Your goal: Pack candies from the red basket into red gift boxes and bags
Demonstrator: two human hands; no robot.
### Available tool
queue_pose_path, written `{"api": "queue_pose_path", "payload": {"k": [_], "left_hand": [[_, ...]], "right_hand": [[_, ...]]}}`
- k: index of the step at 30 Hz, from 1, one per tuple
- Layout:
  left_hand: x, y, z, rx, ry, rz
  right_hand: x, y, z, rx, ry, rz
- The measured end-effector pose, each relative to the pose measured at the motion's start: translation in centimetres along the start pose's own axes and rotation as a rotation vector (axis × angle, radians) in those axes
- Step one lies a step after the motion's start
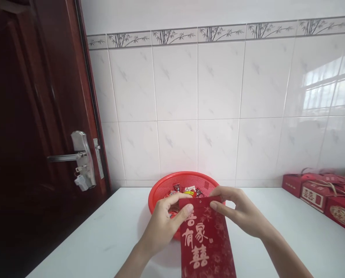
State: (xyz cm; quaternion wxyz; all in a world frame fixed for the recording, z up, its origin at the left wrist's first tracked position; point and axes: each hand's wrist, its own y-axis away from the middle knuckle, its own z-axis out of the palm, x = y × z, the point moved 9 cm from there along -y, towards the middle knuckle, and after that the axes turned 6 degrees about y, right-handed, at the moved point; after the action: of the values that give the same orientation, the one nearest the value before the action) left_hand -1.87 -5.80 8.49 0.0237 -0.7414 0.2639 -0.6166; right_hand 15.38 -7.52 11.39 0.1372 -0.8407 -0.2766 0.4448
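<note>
A dark red paper packet [215, 247] with pale Chinese characters hangs upright in front of me. My left hand [163, 224] pinches its top left corner between thumb and fingers. At the top right corner, my right hand [242, 212] grips the same packet, thumb on the near face and fingers behind. Just behind the packet stands a round red plastic basket [158, 191], partly covered by it and my hands. Wrapped candies [176, 188] in red and yellow lie inside the basket.
Several red gift boxes [313, 197] with cord handles line the right side of the white table [103, 231]. A tiled wall [178, 146] rises behind. At the left is a dark wooden door [45, 96] with a handle and hanging keys.
</note>
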Motion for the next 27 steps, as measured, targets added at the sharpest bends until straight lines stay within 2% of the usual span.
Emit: {"api": "queue_pose_path", "payload": {"k": [15, 27], "left_hand": [[1.6, 0.4, 0.6, -0.027, 0.060, 0.054], [1.8, 0.3, 0.2, 0.016, 0.040, 0.072]], "right_hand": [[-0.8, 0.2, -0.2, -0.037, 0.034, -0.012], [-0.8, 0.4, 0.0, -0.065, 0.016, -0.009]]}}
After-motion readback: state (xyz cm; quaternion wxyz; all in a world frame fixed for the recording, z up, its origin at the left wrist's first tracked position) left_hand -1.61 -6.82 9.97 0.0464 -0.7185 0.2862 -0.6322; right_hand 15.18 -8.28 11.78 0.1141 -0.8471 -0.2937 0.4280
